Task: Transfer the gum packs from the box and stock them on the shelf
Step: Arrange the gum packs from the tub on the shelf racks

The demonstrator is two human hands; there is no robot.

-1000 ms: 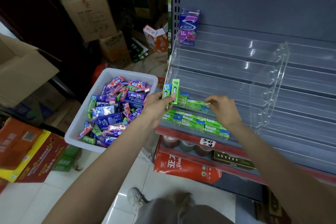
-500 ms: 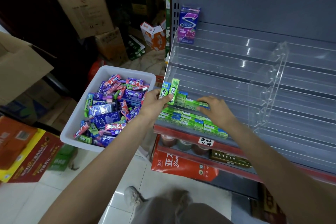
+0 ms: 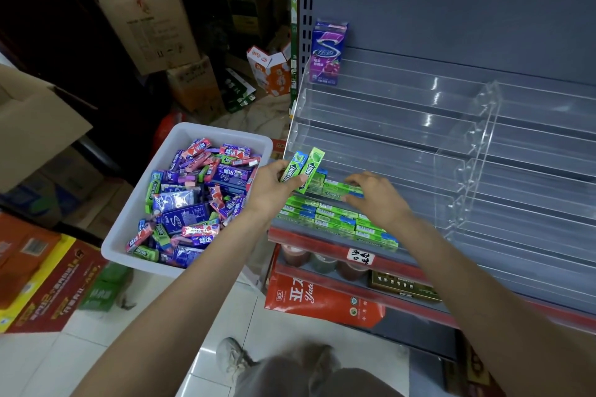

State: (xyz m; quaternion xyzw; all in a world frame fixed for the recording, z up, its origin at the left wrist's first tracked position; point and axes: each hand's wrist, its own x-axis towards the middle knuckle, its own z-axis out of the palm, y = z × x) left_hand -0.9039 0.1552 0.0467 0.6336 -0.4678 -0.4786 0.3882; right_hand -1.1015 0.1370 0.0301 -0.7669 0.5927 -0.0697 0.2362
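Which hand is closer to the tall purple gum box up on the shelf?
The left hand. It is below the purple gum box, holding two green gum sticks. The right hand is lower and farther right, on the green packs.

Left hand (image 3: 274, 185) curled (thumb forward), right hand (image 3: 375, 200) reaching, fingers bent.

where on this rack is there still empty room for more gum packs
The clear acrylic tiers between the purple pack above and the green packs below lie bare. The bottom rows, where the right hand works, are crowded.
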